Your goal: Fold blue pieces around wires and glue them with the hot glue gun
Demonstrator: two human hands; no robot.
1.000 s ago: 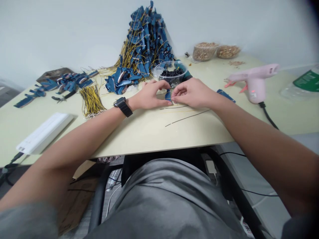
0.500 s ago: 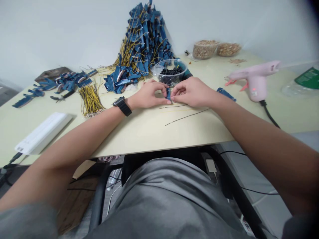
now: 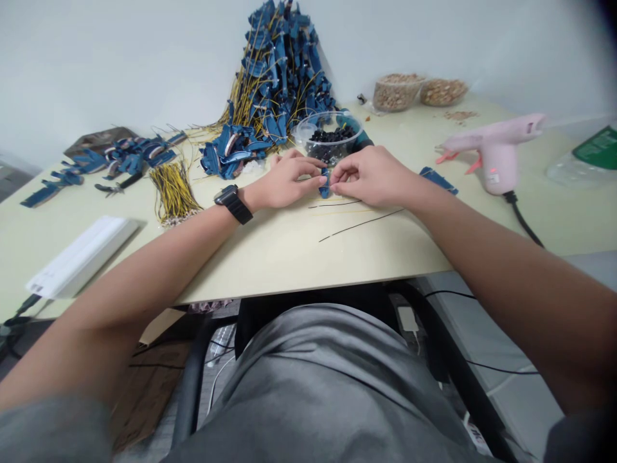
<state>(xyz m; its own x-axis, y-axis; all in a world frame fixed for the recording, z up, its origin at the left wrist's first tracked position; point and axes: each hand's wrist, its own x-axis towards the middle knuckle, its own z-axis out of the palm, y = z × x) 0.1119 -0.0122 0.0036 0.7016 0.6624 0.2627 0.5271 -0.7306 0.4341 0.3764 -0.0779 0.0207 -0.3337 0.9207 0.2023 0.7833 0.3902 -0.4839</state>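
My left hand (image 3: 286,181) and my right hand (image 3: 370,177) meet at the middle of the table, fingers pinched on a small blue piece (image 3: 326,187) held between them. A black watch (image 3: 233,203) sits on my left wrist. Thin black wires (image 3: 361,223) lie on the table just in front of my hands. A clear bowl of small black parts (image 3: 330,138) stands right behind my fingers.
A tall heap of blue pieces with yellow wires (image 3: 276,77) leans on the wall. A bundle of yellow wires (image 3: 175,191), pliers (image 3: 114,186), more blue pieces (image 3: 116,158) and a white box (image 3: 80,254) lie left. A pink glue gun (image 3: 496,152) stands right, two bowls (image 3: 418,91) behind.
My fingers have drawn closer together around the small blue piece. Both hands stay in the same spot on the table.
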